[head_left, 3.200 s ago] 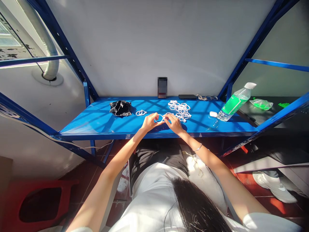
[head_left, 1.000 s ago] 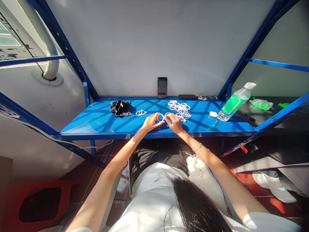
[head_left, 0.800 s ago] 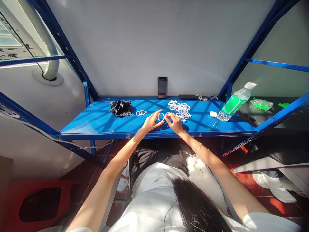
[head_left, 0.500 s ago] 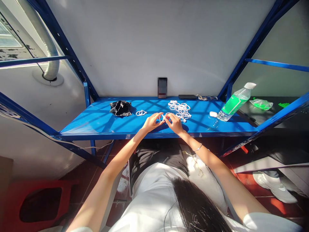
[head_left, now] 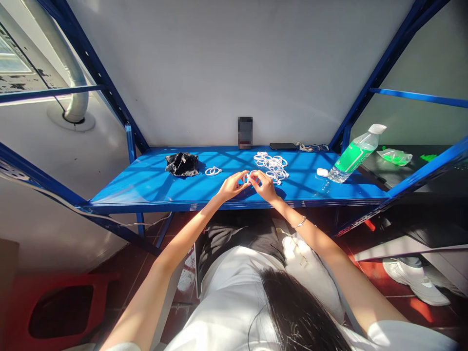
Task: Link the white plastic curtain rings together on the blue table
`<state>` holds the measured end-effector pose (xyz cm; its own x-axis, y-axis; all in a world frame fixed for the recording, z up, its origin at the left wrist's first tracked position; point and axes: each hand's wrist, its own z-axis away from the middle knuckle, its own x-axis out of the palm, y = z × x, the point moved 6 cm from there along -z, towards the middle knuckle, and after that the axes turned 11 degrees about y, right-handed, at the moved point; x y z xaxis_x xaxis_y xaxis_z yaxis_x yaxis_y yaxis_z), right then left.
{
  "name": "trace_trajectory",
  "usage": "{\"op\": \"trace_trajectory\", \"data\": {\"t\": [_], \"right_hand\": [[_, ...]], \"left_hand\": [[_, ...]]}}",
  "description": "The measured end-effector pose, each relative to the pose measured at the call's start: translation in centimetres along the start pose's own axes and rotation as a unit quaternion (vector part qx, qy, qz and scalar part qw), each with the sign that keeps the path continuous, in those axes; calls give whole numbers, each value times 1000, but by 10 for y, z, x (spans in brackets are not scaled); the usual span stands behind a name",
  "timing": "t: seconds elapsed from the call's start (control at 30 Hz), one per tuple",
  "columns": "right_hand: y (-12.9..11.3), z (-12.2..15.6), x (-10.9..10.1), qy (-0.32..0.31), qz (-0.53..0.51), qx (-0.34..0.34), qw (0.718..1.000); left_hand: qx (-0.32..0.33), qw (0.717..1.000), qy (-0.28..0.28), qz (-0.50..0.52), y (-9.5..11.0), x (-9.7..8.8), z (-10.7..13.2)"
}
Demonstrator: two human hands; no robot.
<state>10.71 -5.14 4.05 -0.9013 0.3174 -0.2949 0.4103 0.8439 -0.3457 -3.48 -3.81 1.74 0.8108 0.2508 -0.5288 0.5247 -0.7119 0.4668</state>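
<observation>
My left hand (head_left: 233, 185) and my right hand (head_left: 263, 186) meet over the front of the blue table (head_left: 146, 187). Their fingertips pinch a small white ring (head_left: 248, 178) between them, and the fingers cover much of it. Just beyond my right hand lies a loose pile of white rings (head_left: 276, 163), several of them overlapping. To the left of my left hand, a few linked white rings (head_left: 213, 170) rest apart from the pile.
A crumpled black plastic bag (head_left: 182, 164) sits at the left. Toward the right stand a green-labelled water bottle (head_left: 353, 155) and a small white case (head_left: 322, 172). A dark phone (head_left: 283, 146) and a cable (head_left: 312, 147) lie along the back, near an upright blurred device (head_left: 245, 132).
My fingertips have shifted slightly around the white ring, which shows at a different angle between them. Everything on the table stays where it was.
</observation>
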Motion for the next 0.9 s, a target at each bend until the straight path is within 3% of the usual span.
{"op": "trace_trajectory", "data": {"t": [0.9], "right_hand": [[-1,0,-1,-2,5,-1,1000]], "left_hand": [[4,999,25,-39,5,0,-1]]}}
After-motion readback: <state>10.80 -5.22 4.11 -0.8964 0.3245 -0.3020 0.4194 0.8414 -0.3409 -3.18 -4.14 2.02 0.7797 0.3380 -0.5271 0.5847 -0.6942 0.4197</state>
